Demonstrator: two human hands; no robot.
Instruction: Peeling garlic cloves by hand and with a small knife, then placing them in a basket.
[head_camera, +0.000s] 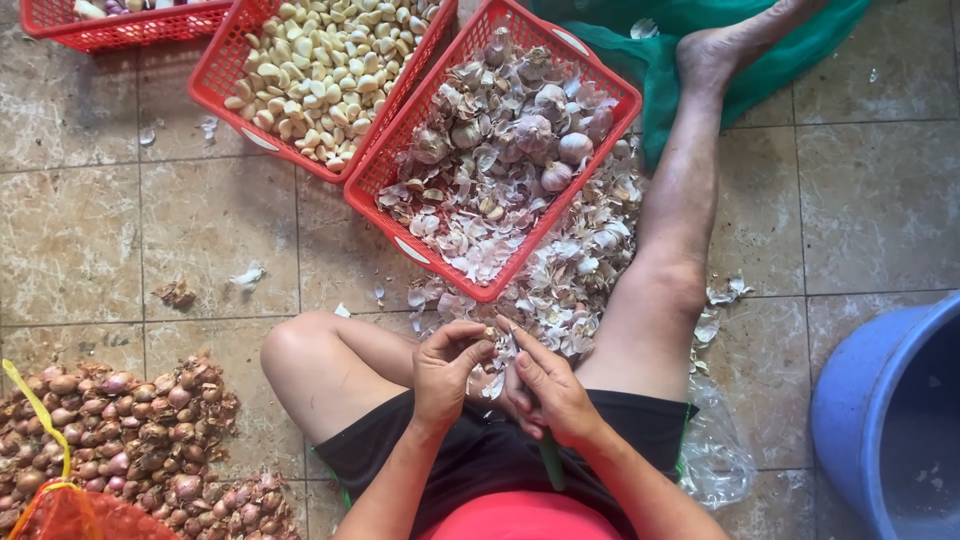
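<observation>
Head view, looking straight down at a person sitting on the beige tiled floor (70, 240), one knee bent, the other leg stretched out toward the top right.

Left hand (447, 368): fingers curled, thumb and fingertips pinching a small pale garlic clove (489, 331) at its top. Right hand (545, 385): index finger extended and touching the same clove from the right side, other fingers curled around a green-handled tool (551, 462); only the handle shows below the palm, blade hidden. Both hands sit above the lap, just below the near corner of the middle basket.

Red plastic mesh basket (600, 88) directly ahead of the hands: holds whole garlic bulbs (545, 135) toward the far end and loose papery skins toward the near end. More garlic skins (580, 270) spill in a pile on the floor between that basket and the outstretched leg.

Second red plastic mesh basket (215, 75) to its left, touching it: filled with peeled cream-coloured cloves (330, 60). Third red basket (110, 30) at top left, mostly cropped.

Bottom left: heap of brown-purple shallots (140, 440) on the floor, orange net bag (80, 515) with yellow string at the corner.

Right edge: blue plastic tub (860, 390), partly out of frame. Green net fabric (700, 40) under the foot at the top. Crumpled clear plastic bag (715, 455) beside the right thigh.
</observation>
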